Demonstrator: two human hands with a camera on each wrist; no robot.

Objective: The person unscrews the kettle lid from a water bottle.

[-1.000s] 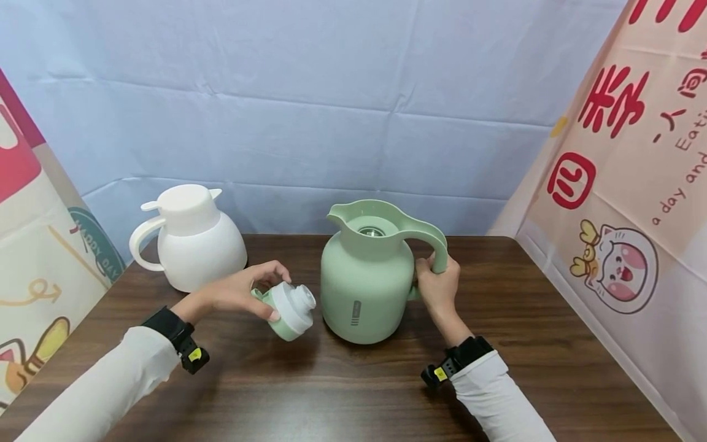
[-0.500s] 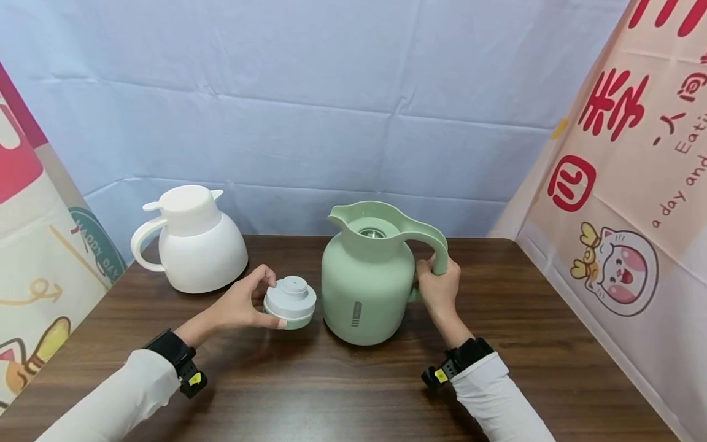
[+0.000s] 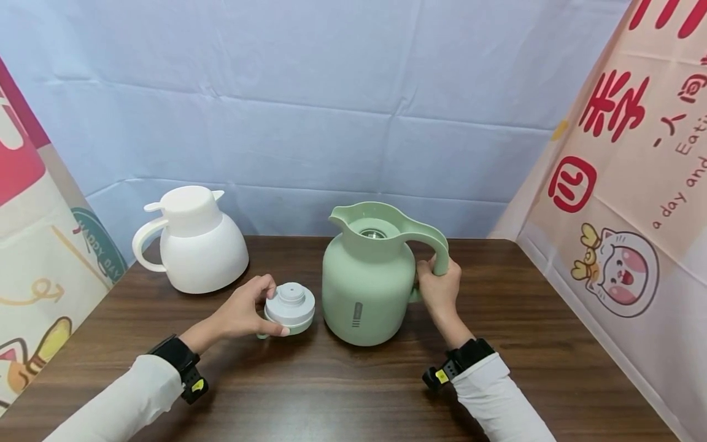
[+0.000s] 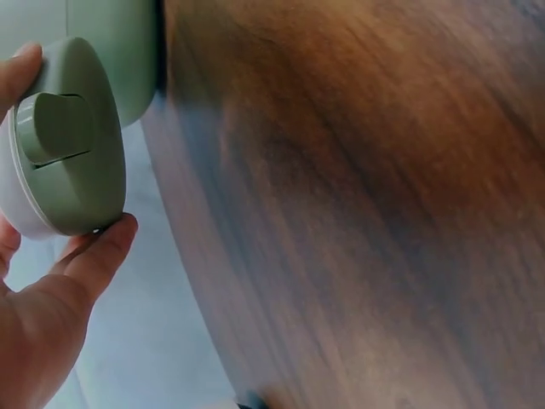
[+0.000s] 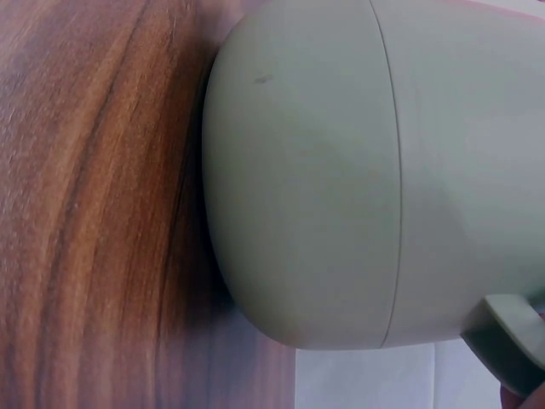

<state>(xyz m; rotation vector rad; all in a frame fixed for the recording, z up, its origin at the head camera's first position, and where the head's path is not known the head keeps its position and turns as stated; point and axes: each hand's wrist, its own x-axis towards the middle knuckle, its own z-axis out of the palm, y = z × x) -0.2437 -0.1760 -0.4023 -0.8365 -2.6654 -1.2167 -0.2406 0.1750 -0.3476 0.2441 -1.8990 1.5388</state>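
My left hand (image 3: 242, 316) holds a round lid (image 3: 291, 309) by its rim, between thumb and fingers, just left of the jug. The lid is upside down, its white stopper side up. In the left wrist view its green top (image 4: 89, 183) with a press tab faces the tabletop; whether it touches the wood I cannot tell. A light green thermos jug (image 3: 364, 282) stands upright, its mouth uncovered. My right hand (image 3: 440, 287) grips its handle from the right. The right wrist view shows mostly the jug's lower body (image 5: 306, 179); the hand is nearly out of frame there.
A white thermos jug (image 3: 204, 255), its lid on, stands at the back left, handle to the left. All sits on a dark wooden table (image 3: 342, 393). A pale blue cloth (image 3: 309, 110) hangs behind, and printed cloths (image 3: 618, 202) hang at the sides.
My left hand has turned the lid from tilted, stopper pointing right, to stopper up, and has lowered it slightly. The right hand and green jug have stayed put.
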